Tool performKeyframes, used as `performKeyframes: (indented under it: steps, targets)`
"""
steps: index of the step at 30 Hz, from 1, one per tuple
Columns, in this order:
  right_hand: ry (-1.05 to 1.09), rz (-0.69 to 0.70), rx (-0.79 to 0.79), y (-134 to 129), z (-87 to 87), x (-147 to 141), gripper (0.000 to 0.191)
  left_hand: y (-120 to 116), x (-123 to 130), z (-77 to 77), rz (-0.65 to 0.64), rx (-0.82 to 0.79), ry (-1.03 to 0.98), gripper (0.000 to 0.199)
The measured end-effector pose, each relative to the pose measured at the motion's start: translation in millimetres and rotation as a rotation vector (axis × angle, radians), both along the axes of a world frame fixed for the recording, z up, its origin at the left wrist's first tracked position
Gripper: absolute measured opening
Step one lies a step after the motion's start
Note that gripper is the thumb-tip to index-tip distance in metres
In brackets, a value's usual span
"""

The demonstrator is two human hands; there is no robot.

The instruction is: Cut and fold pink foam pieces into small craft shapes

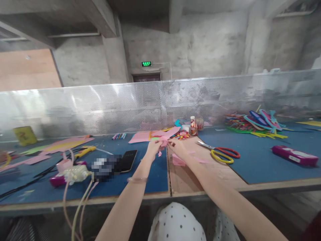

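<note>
Dotted cloth [178, 222] nearest. Hands [153, 149] pinch pink paper [164, 139]. Green sign [146, 64]: "EXIT".

Bare forearms [127, 204], a thin, pale, band-like bracelet [137, 180] around the left one, white fabric [178, 222] with scattered small dark round dots over the legs
</note>
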State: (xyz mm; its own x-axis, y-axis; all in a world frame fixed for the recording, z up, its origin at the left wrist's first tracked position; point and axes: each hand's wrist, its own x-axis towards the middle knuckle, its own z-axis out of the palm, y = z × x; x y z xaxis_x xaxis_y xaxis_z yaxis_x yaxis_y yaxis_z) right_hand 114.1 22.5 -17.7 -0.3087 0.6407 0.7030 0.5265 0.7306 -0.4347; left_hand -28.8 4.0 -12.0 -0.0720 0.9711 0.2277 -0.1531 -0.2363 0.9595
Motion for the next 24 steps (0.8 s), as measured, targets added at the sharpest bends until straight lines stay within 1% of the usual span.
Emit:
performKeyframes:
  steps: [7,14,17,24]
  targets:
    - [-0.113,0.003,0.108,-0.8,-3.9,1.1,0.021,-4.4,-0.7,3.5,-0.016,-0.039,-0.152,0.010]
    - [-0.116,-0.017,0.100,3.6,-3.9,-1.7,0.019,-5.6,-0.4,2.9,-0.051,-0.035,-0.110,0.014]
    - [-0.096,-0.031,0.090,3.9,-3.2,-2.2,0.019,-4.6,-0.4,2.2,-0.050,-0.035,-0.128,0.016]
    - [-0.051,0.015,0.172,2.3,-3.9,-2.2,0.023,1.0,-0.4,-1.0,-0.031,-0.039,-0.176,0.020]
